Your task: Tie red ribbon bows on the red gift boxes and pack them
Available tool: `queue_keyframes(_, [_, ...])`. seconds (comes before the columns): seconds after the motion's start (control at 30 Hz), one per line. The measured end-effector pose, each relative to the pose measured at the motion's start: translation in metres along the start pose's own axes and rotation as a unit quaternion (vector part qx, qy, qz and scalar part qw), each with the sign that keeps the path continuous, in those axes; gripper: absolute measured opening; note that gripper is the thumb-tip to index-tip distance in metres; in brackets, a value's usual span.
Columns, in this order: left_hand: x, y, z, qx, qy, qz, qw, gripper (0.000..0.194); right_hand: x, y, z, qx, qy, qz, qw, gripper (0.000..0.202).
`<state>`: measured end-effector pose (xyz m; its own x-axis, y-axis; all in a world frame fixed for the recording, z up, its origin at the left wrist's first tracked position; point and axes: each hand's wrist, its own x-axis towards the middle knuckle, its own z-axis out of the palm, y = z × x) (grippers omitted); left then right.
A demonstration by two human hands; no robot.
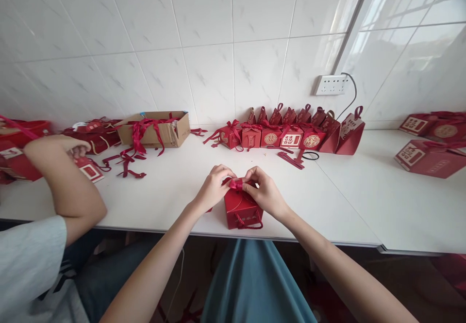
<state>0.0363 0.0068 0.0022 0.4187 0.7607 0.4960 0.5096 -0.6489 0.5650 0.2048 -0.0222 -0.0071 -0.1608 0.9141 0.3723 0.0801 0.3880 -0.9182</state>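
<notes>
A red gift box (243,212) with a twisted cord handle on its front stands near the table's front edge. On its top sits a red ribbon bow (236,184). My left hand (214,187) pinches the bow's left side between thumb and fingers. From the right, my right hand (264,190) has its thumb and fingers closed on the bow's other side. Both hands are just above the box lid.
Against the tiled wall stands a row of red boxes (271,137). A cardboard box (167,131) with ribbons and loose ribbon pieces (127,163) lie left. Another person's arm (73,182) rests at far left. More red boxes (433,158) stand right.
</notes>
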Motion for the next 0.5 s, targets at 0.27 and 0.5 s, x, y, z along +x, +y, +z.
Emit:
queue_keyframes(0.27, [-0.012,0.008,-0.001,-0.020,-0.016,-0.027,0.999,0.010,0.000,0.001,0.000,-0.042,0.023,-0.020,0.999,0.009])
queue_keyframes(0.5, [-0.017,0.012,-0.001,-0.066,-0.043,-0.054,0.995,0.013,0.001,-0.008,-0.006,-0.122,-0.006,-0.036,0.992,0.004])
